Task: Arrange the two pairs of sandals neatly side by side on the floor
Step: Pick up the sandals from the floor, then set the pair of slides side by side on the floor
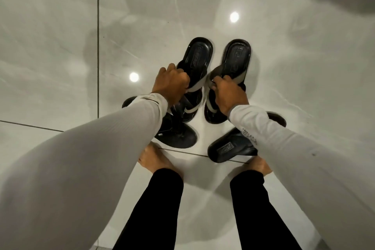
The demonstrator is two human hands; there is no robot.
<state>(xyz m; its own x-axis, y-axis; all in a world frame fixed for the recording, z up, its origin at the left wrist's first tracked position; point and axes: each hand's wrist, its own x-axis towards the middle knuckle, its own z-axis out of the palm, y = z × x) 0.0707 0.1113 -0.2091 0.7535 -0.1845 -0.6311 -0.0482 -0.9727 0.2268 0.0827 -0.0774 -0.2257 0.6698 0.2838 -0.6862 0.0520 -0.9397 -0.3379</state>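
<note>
Two black sandals with grey straps lie parallel on the pale tiled floor, heels pointing away from me. My left hand (172, 79) grips the grey strap of the left strapped sandal (197, 55). The strap of the right strapped sandal (237, 55) is held by my right hand (228, 95). Closer to me lies a second black pair. The left plain sandal (178, 136) sits partly under my left sleeve. On the other side, the right plain sandal (229, 147) is angled sideways, partly hidden by my right sleeve.
My two bare feet (154, 158) stand on the glossy grey tiles just behind the nearer pair, black trouser legs below them. Dark grout lines (98, 46) cross the floor. Two ceiling-light reflections shine on the tiles.
</note>
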